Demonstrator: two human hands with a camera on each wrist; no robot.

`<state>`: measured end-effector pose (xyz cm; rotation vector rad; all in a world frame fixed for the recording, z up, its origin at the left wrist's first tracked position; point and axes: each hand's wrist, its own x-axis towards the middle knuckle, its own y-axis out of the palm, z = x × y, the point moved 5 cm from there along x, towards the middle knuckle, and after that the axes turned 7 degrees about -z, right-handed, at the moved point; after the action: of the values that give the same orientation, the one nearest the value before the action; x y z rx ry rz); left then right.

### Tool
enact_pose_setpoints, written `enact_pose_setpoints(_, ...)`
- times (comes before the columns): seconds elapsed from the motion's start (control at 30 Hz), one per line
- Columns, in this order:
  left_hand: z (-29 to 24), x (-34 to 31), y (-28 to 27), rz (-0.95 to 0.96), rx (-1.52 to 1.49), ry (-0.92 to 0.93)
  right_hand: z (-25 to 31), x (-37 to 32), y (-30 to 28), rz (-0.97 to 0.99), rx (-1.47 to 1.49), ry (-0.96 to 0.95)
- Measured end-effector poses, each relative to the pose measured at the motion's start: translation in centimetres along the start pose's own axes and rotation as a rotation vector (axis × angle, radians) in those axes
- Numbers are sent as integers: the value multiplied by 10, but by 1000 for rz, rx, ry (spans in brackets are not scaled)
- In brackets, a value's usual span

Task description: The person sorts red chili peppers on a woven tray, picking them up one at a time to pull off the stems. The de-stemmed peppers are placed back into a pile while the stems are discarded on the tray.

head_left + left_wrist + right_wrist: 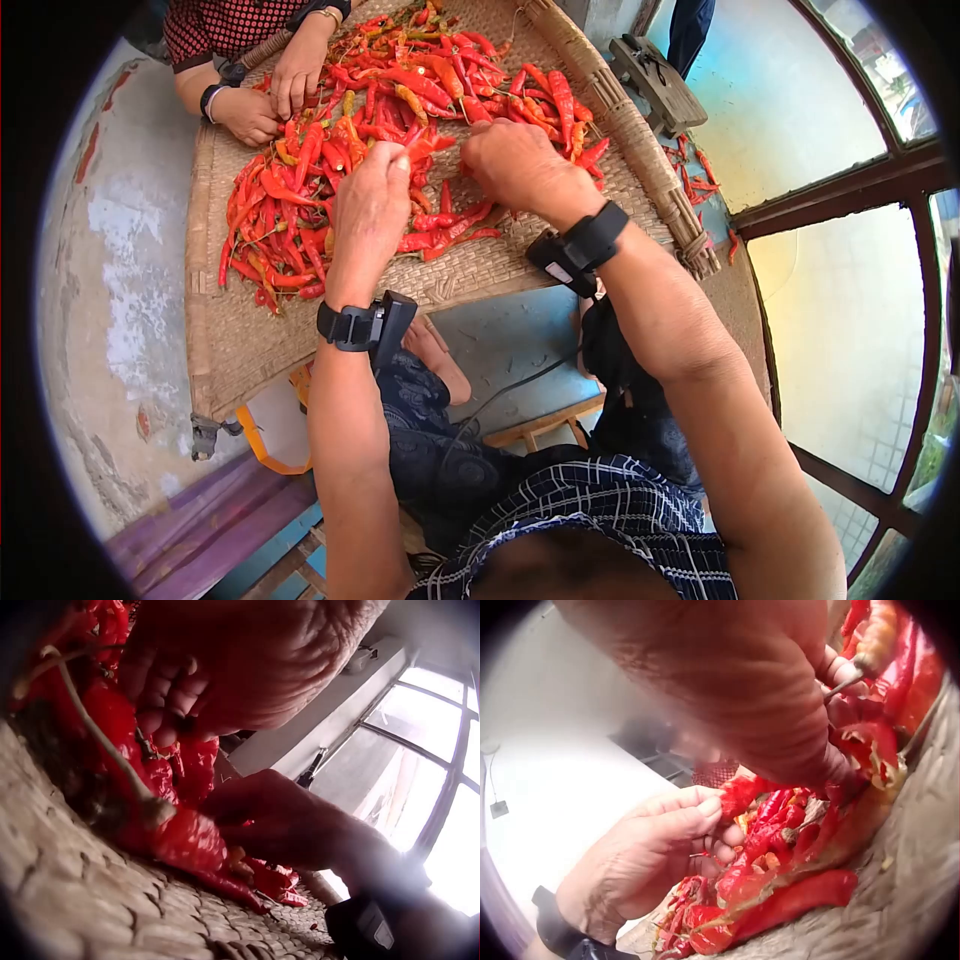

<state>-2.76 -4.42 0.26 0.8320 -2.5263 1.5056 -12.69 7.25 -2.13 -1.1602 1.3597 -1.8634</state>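
Observation:
Red chili peppers [290, 200], some orange, lie heaped on a woven tray [250, 350]. My left hand [372, 210] is over the near middle of the heap; in the right wrist view that hand [656, 847] pinches a red pepper [739, 796] between thumb and curled fingers. To its right, my right hand [525, 165] reaches down into the peppers with bent fingers. Its fingertips are hidden among peppers in the right wrist view, so whether it grips one is unclear.
Another person's two hands [270, 95] are at the heap's far left. A small wooden stool [655, 85] stands beyond the tray's right rim, with loose peppers [700, 175] near it. Windows [840, 300] line the right side; a wall [120, 250] is at the left.

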Motion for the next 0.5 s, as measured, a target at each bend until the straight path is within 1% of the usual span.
enact_pose_setpoints(0.07, -2, 0, -7, -61, -234, -134, -14, 1, -4, 118, 238, 57)
enact_pose_setpoints(0.1, -2, 0, -7, -67, -238, -136, -21, -2, -9, 119, 232, 52)
enact_pose_setpoints(0.17, 1, 1, -8, -94, -319, -179, -39, -7, -35, -190, 558, 126)
enact_pose_setpoints(0.2, 0, 2, -8, -109, -336, -177, -48, -9, -41, -220, 564, 197)
enact_pose_setpoints(0.23, -1, 1, -9, -110, -338, -179, -56, -8, -47, -314, 614, 194)
enact_pose_setpoints(0.3, -6, -1, -6, -27, -444, -223, -70, -14, -55, -335, 549, 358)
enact_pose_setpoints(0.33, -8, -2, -5, -28, -444, -223, -72, -14, -52, -336, 548, 356)
enact_pose_setpoints(0.4, -10, -3, -1, -16, -438, -199, -65, -19, -67, -747, -31, 264)
enact_pose_setpoints(0.43, -11, -4, 0, -16, -439, -199, -62, -16, -65, -747, -32, 264)
enact_pose_setpoints(0.5, -11, -6, 5, 48, -392, -186, -47, 0, -49, -528, 71, 223)
